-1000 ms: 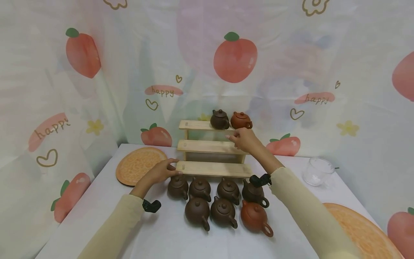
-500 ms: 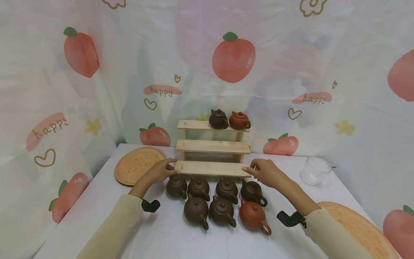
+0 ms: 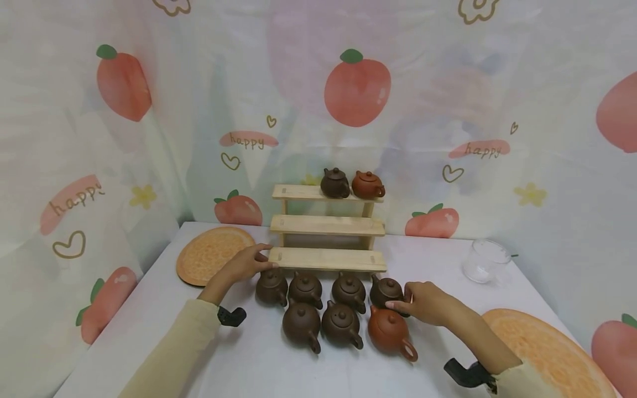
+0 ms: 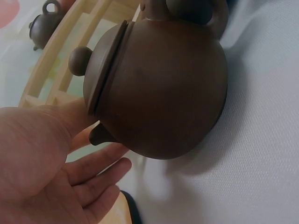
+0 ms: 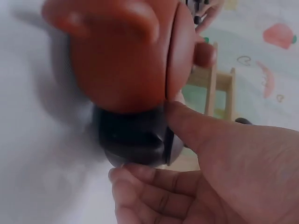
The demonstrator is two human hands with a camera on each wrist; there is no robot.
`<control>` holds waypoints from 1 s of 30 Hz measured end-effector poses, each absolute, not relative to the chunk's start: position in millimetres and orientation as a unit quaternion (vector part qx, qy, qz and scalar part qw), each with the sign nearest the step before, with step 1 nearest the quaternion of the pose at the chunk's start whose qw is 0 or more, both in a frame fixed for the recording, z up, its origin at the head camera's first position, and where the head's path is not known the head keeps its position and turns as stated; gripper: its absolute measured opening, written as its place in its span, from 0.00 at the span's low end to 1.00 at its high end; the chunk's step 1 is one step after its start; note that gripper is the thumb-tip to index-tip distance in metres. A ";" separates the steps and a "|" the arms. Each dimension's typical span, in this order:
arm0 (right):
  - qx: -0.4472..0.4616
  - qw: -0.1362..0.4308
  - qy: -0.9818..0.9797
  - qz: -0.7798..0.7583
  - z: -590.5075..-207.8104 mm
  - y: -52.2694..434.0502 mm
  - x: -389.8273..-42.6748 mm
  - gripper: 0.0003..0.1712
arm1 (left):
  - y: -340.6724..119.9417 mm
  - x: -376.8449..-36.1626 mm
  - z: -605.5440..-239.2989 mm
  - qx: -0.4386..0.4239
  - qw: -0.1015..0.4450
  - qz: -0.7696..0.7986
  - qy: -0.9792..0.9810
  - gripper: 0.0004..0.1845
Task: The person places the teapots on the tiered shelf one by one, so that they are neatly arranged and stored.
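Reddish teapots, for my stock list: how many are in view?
2: one reddish teapot on the top shelf, another reddish teapot at the front row's right end on the table.

Before you, seven teapots (image 3: pixel 340 322) stand in front of the rack (image 3: pixel 325 225); two more teapots (image 3: pixel 367 186) sit on its top tier (image 3: pixel 298 192). A mat (image 3: pixel 214 255) lies left of it, another mat (image 3: pixel 542 354) and a cup (image 3: pixel 485 262) right.

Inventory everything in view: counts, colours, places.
stepped wooden stand: 1, pale, rear middle
dark round clay teapots: 7, brown, one top-tier, six before stand
reddish round clay teapots: 2, red-brown, one top-tier, one before stand
flat round mats: 2, orange, left rear, right
glass cup: 1, clear, right rear
cloth-covered table: 1, white, beneath
fruit-print backdrop: 1, pastel, behind
wrist cameras: 2, black, wrists
left hand: 1, cream-sleeved, at stand's lower left
right hand: 1, cream-sleeved, at right-end dark teapot
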State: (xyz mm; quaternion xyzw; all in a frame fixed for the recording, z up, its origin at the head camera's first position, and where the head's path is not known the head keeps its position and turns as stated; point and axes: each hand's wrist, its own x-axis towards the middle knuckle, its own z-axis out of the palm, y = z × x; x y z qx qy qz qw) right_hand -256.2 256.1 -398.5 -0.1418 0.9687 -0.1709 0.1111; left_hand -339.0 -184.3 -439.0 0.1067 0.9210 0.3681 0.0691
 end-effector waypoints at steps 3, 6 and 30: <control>-0.149 0.107 0.966 -0.182 -404.0 258.6 -252.9 0.23 | -184.5 -339.7 -439.1 0.107 0.070 0.367 0.921 0.36; -0.158 0.098 0.965 -0.187 -408.6 260.3 -251.4 0.20 | -185.0 -339.6 -439.1 0.107 0.069 0.366 0.922 0.36; -0.213 -0.016 0.957 -0.196 -445.5 268.5 -240.6 0.16 | -186.3 -337.6 -438.6 0.119 0.065 0.373 0.918 0.37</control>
